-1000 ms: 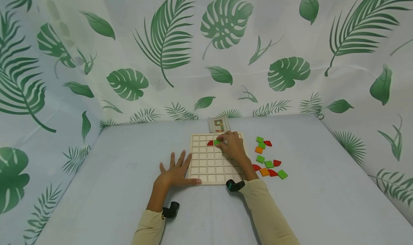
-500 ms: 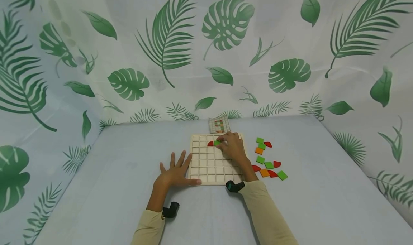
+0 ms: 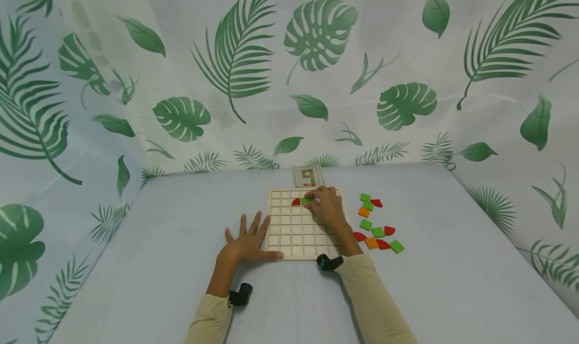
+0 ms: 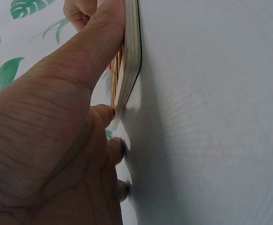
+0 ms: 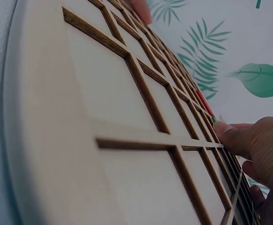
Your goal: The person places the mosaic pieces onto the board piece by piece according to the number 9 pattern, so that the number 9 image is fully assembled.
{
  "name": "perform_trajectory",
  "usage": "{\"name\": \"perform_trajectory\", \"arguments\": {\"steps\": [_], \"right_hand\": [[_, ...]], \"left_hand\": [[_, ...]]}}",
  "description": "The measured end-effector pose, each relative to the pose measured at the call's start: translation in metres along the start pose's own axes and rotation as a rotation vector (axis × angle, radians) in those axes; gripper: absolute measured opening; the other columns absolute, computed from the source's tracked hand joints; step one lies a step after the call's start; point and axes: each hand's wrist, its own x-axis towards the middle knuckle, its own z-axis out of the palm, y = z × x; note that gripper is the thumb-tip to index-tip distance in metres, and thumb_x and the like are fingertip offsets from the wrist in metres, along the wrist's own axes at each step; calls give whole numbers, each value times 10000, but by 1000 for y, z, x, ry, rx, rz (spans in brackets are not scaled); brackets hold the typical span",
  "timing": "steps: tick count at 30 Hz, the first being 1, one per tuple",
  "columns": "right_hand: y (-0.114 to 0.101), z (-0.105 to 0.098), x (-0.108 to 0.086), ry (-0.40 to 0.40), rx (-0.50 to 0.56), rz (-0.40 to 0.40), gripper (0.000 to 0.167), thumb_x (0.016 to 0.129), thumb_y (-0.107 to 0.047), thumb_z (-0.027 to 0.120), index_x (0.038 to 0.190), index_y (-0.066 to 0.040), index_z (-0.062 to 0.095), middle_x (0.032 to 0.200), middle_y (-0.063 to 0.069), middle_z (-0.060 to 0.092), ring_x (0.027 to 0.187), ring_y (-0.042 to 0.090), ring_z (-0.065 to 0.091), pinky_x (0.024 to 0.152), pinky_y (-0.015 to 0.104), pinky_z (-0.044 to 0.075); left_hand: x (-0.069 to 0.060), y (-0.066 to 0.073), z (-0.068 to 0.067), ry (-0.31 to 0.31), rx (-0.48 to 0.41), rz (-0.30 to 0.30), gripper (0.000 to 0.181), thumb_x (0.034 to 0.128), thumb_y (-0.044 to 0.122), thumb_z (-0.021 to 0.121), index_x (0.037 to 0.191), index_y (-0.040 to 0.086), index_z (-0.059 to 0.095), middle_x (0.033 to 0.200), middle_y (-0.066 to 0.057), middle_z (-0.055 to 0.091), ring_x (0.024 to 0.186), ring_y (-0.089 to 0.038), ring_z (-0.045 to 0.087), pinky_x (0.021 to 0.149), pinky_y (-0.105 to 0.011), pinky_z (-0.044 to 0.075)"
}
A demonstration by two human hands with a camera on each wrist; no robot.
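A white cloth backdrop [image 3: 271, 133] printed with green leaves rises around three sides, and below it spreads the pale grey worktop [image 3: 190, 223]. Two arms in beige sleeves [image 3: 371, 298] reach in from the near side. Between them lies the wooden grid board [image 3: 289, 228], flat, its squares divided by raised strips.

The left hand [image 3: 244, 246] is splayed at the board's near left corner, fingers spread wide and gripping nothing; its thumb lies on the near edge, its forefinger against the left side. The right hand [image 3: 326, 205] reaches over the far part of the board, thumb and forefinger nearly together, pinching a green tile [image 3: 304, 201].

Just past the board's far edge sits a small pattern card [image 3: 308, 175] with a coloured design on a grid. A black device [image 3: 242, 294] is strapped to the left wrist, another [image 3: 329, 262] to the right.

That green tile is in the second row from the far edge, fourth square from the left, with a red quarter-round piece [image 3: 296, 202] just left of it. Right of the board, loose pieces [image 3: 378, 232] are scattered: green and orange squares, red quarter-rounds.
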Motion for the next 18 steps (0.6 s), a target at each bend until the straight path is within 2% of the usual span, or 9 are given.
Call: {"name": "perform_trajectory", "arguments": {"steps": [9, 18], "right_hand": [[-1, -1, -1, 14, -1, -10, 238, 882, -243, 737, 1091, -129, 735, 1193, 134, 637, 1171, 379, 483, 910, 620, 388], [2, -2, 0, -6, -5, -11, 256, 874, -218, 745, 1113, -130, 723, 1208, 143, 634, 1182, 382, 477, 909, 593, 390]], "left_hand": [[0, -1, 0, 5, 1, 5, 1091, 781, 711, 640, 1590, 212, 104, 1664, -77, -10, 1495, -446, -101, 1050, -801, 37], [2, -1, 1, 3, 9, -3, 1095, 775, 728, 633, 1589, 217, 110, 1664, -74, -6, 1496, -445, -97, 1056, -795, 36]]}}
